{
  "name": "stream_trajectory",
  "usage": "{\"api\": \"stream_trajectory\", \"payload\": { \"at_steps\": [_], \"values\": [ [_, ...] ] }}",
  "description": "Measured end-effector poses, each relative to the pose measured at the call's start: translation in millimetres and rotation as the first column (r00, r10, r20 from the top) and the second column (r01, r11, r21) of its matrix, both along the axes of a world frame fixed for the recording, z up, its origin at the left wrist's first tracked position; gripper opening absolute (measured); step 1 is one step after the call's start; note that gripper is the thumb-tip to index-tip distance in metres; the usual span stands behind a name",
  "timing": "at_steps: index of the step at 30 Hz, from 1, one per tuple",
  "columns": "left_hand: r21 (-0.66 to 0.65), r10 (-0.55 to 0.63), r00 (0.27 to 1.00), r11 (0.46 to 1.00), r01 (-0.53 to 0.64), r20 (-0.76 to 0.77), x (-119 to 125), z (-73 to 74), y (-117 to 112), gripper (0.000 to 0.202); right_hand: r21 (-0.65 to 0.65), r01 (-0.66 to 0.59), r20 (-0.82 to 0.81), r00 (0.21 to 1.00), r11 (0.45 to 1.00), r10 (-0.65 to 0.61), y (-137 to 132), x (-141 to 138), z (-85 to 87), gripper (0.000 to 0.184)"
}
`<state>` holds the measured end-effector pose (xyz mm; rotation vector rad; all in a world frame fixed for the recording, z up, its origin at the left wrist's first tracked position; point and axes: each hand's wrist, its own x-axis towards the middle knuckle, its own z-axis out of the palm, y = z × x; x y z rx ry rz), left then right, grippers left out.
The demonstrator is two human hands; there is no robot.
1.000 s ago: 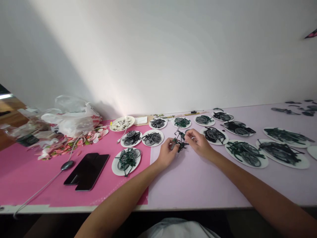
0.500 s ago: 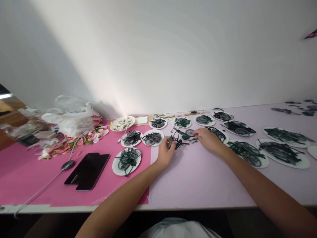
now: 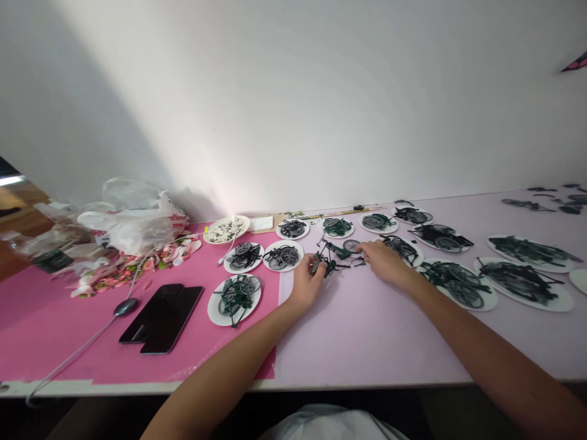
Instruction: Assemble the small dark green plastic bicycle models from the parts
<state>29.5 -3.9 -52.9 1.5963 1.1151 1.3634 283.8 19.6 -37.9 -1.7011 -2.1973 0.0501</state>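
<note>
My left hand [image 3: 308, 282] is closed on one end of a small dark green model bicycle [image 3: 330, 264], pinched between thumb and fingers and partly hidden by them. A grey spoked wheel [image 3: 351, 245] sits at the bicycle's far right end. Against that wheel's right edge, the fingertips of my right hand [image 3: 381, 261] are pinched together. A few thin dark pieces [image 3: 358, 261] lie just below it. Close to my left hand is a white plate [image 3: 299, 245] of black bicycle parts.
More white plates with green and black bicycle parts line the back and right, including a green pile [image 3: 236, 296]. At left are two dark phones [image 3: 172, 321], a cable with a grey puck [image 3: 125, 307], a plastic bag [image 3: 137, 220], petals [image 3: 123, 269] and a bowl of pale bits [image 3: 227, 229].
My right hand has shifted very slightly at the wheel's edge. The left hand keeps its hold on the model bicycle, and the plates have not moved.
</note>
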Motion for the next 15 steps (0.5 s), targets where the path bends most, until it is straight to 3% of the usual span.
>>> {"api": "stream_trajectory", "payload": {
  "at_steps": [4,7,11,15],
  "values": [
    [0.004,0.006,1.0,1.0,-0.006,-0.012,-1,1.4,-1,0.016,-0.011,0.001,0.113,0.994,1.0,0.0,2,3,0.0,0.042],
    [0.007,0.016,0.999,1.0,-0.016,-0.028,-1,1.6,-2,0.016,0.055,0.056,0.096,0.993,0.997,-0.061,4,6,1.6,0.027],
    [-0.004,0.006,1.0,1.0,-0.006,-0.015,0,1.3,-2,0.016,0.161,0.033,-0.107,0.994,0.986,-0.016,3,-2,8.9,0.024],
    [0.004,0.012,1.0,1.0,-0.012,-0.01,0,1.8,-2,0.016,0.344,0.068,-0.429,0.899,0.936,0.092,-7,-24,18.5,0.021]
  ]
}}
